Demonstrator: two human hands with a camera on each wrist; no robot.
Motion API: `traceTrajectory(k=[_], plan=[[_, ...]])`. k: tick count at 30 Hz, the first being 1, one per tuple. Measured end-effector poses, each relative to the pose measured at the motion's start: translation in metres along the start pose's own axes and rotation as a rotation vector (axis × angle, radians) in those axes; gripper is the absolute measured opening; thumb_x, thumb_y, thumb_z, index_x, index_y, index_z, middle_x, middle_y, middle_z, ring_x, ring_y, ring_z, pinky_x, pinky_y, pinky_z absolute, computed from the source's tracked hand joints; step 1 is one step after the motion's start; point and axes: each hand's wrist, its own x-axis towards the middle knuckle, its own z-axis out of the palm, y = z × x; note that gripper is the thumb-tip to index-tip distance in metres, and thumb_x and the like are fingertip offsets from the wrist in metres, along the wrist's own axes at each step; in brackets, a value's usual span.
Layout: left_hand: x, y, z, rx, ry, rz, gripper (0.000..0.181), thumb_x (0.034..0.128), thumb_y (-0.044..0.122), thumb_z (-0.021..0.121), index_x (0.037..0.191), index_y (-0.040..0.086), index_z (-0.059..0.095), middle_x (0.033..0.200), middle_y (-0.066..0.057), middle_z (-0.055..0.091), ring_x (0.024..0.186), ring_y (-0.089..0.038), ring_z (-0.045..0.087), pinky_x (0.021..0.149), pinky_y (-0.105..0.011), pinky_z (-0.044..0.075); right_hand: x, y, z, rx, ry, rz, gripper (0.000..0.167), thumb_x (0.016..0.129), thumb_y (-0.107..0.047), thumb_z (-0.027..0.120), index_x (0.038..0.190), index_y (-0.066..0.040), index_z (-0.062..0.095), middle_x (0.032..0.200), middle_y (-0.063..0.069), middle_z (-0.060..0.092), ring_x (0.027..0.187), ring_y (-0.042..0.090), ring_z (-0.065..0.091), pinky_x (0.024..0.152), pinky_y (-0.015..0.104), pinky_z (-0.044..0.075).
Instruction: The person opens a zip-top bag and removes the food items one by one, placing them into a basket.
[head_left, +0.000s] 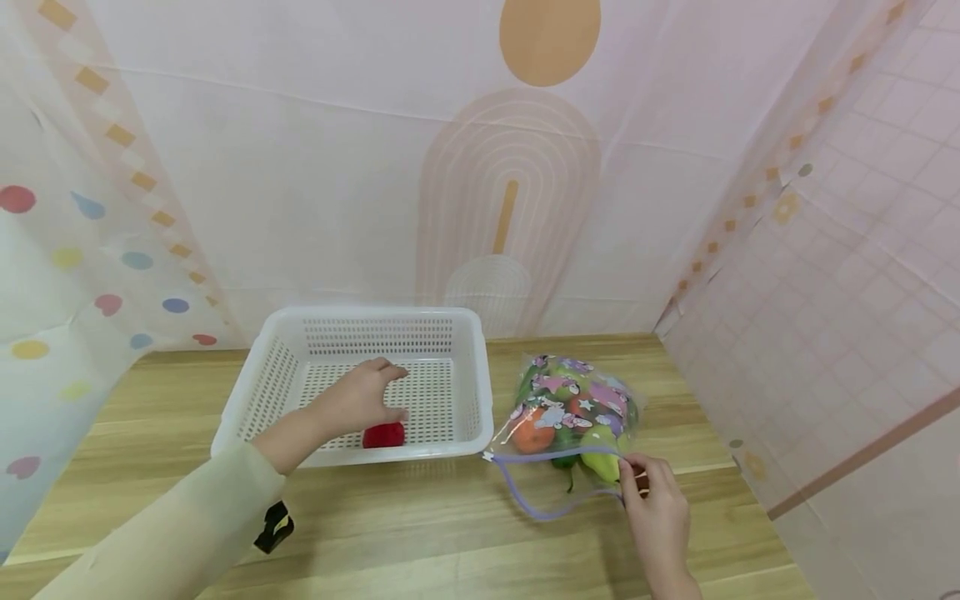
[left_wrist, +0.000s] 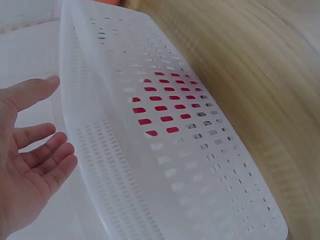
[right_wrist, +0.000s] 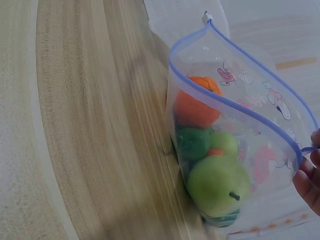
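Note:
My left hand (head_left: 351,400) reaches into a white plastic basket (head_left: 375,312), thumb and fingers spread apart with nothing between them. Just below it lies a red thing (head_left: 383,436) on the basket floor by the near wall; its kind cannot be told. In the left wrist view its red (left_wrist: 167,98) shows through the wall's holes. On the right, my right hand (head_left: 656,508) pinches the corner of a clear zip bag (head_left: 555,406) with a purple-blue edge. The bag's mouth gapes. Inside are an orange (right_wrist: 197,107), a green pear (right_wrist: 218,182) and several other green and orange pieces.
Basket and bag stand side by side on a wood-grain table (head_left: 420,533). A small black object (head_left: 274,528) shows beside the left sleeve. Behind the table hangs a patterned cloth (head_left: 337,192), with more printed cloth at both sides.

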Motion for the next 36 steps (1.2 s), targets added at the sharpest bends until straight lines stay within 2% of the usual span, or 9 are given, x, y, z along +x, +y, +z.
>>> traceTrajectory(k=[10,16,22,28,32,36], plan=[[-0.005,0.013,-0.002,-0.028,0.035,0.044,0.067,0.0771,0.03,0.074,0.13,-0.002,0.049,0.116,-0.015,0.058,0.108,-0.034,0.054,0.089,-0.047,0.047,0.001,0.0,0.0,-0.013,0.022,-0.009,0.008,0.079,-0.003,0.072,0.084,-0.004,0.066,0.076,0.004,0.06,0.059,0.011,0.055,0.05,0.009,0.041],[-0.007,0.028,-0.005,-0.074,0.094,0.104,0.064,0.0772,0.028,0.074,0.128,-0.002,0.05,0.111,-0.012,0.06,0.103,-0.03,0.056,0.087,-0.046,0.048,0.002,0.001,-0.001,0.0,0.039,-0.032,0.01,0.077,0.0,0.072,0.083,-0.002,0.066,0.076,0.005,0.06,0.06,0.011,0.056,0.051,0.009,0.042],[-0.008,0.043,-0.003,-0.139,0.13,0.136,0.062,0.0775,0.027,0.074,0.128,0.0,0.051,0.112,-0.011,0.059,0.103,-0.027,0.056,0.086,-0.044,0.048,0.001,0.0,-0.001,-0.003,0.046,-0.022,0.01,0.076,0.0,0.073,0.083,-0.002,0.065,0.076,0.006,0.06,0.061,0.009,0.053,0.052,0.007,0.041],[-0.01,0.058,0.008,-0.209,0.15,0.186,0.062,0.0767,0.024,0.075,0.129,0.001,0.05,0.113,-0.011,0.059,0.103,-0.026,0.057,0.086,-0.041,0.049,0.002,-0.003,0.001,0.013,0.05,-0.004,0.012,0.076,0.001,0.074,0.083,-0.001,0.066,0.076,0.006,0.06,0.063,0.01,0.054,0.056,0.004,0.04],[-0.011,0.068,0.02,-0.247,0.161,0.225,0.055,0.0764,0.022,0.075,0.123,0.0,0.054,0.112,-0.01,0.06,0.1,-0.025,0.059,0.085,-0.039,0.05,0.002,-0.005,0.002,0.03,0.042,0.014,0.011,0.077,0.001,0.073,0.084,0.0,0.065,0.079,0.008,0.061,0.066,0.013,0.056,0.06,0.001,0.041],[-0.012,0.079,0.034,-0.325,0.181,0.253,0.044,0.0767,0.019,0.074,0.114,0.002,0.06,0.11,-0.008,0.061,0.096,-0.023,0.06,0.082,-0.037,0.05,0.003,-0.005,0.003,0.027,0.046,0.021,0.01,0.078,0.001,0.072,0.086,0.0,0.066,0.081,0.009,0.061,0.068,0.016,0.058,0.06,0.001,0.041]])
